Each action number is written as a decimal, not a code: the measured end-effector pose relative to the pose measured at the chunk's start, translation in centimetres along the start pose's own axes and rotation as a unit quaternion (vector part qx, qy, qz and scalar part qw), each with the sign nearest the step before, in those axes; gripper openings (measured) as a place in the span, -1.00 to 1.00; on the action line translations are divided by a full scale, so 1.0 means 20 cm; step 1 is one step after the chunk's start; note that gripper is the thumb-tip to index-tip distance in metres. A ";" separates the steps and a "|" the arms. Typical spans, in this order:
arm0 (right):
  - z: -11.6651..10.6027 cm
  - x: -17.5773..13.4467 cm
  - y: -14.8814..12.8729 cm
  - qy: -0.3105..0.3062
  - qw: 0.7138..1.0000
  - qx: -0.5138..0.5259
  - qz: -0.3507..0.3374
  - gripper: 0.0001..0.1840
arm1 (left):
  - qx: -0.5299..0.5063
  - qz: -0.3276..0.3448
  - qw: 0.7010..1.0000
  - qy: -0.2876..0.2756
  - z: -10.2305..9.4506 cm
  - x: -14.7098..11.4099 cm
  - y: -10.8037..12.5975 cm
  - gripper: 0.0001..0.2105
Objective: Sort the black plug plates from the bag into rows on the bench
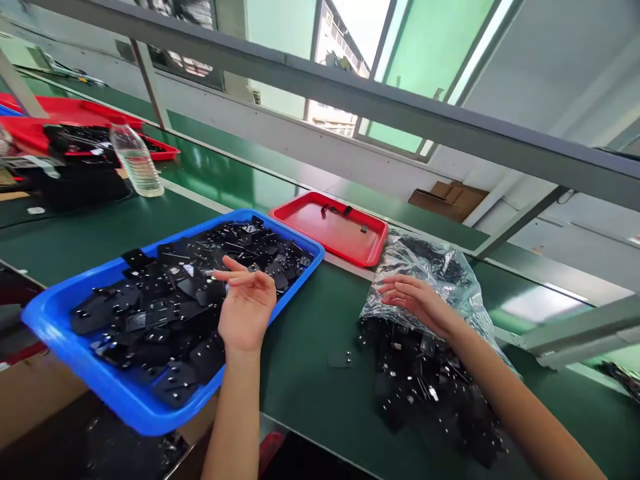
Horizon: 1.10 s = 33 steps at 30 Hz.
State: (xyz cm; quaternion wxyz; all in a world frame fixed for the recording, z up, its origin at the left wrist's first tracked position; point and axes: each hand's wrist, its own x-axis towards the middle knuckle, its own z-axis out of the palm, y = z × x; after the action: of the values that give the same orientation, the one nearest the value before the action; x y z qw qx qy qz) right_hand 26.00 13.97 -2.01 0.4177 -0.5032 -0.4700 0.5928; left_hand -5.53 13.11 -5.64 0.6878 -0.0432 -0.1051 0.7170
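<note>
My left hand is over the right edge of a blue tray, palm up and fingers stretched out, with nothing visible in it. Flat black parts with small shiny studs fill that tray in a heap. My right hand hovers at or just above a clear plastic bag, its fingers extended and apart from the thumb; whether it touches the plastic I cannot tell. Loose black pieces spill from the bag's near side onto the green table. A single black part lies between the two piles.
Behind the blue tray stands a red tray with a few small black bits. At the far left are a water bottle and more red trays with black parts. A metal rail crosses above the table. Cardboard leans at the back.
</note>
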 end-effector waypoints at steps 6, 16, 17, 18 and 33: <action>-0.08 -0.81 0.28 0.049 0.914 -0.400 -0.041 -0.74 | 0.694 -0.264 0.634 -0.215 -0.21 -0.26 -0.14 -0.65; 0.27 -0.75 0.83 0.267 0.774 -0.542 -0.191 -0.62 | 0.903 -0.045 0.414 -0.106 -0.52 -0.34 -0.37 -0.80; 0.27 -0.72 0.82 0.265 0.776 -0.542 -0.184 -0.65 | 0.897 -0.050 0.427 -0.104 -0.51 -0.34 -0.39 -0.83; 0.26 -0.71 0.80 0.259 0.777 -0.544 -0.180 -0.67 | 0.895 -0.058 0.430 -0.102 -0.49 -0.35 -0.41 -0.85; 0.27 -0.82 0.67 0.384 0.783 -0.395 -0.289 -0.75 | 0.523 -0.372 0.756 0.125 -0.39 -0.75 -0.73 -0.71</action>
State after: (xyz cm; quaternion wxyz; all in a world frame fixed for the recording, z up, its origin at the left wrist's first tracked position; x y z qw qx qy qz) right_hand 22.67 -5.55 -11.46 0.4804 -0.6504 -0.5874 -0.0350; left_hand 11.09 -0.61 -11.43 0.8227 0.2769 0.3656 0.3358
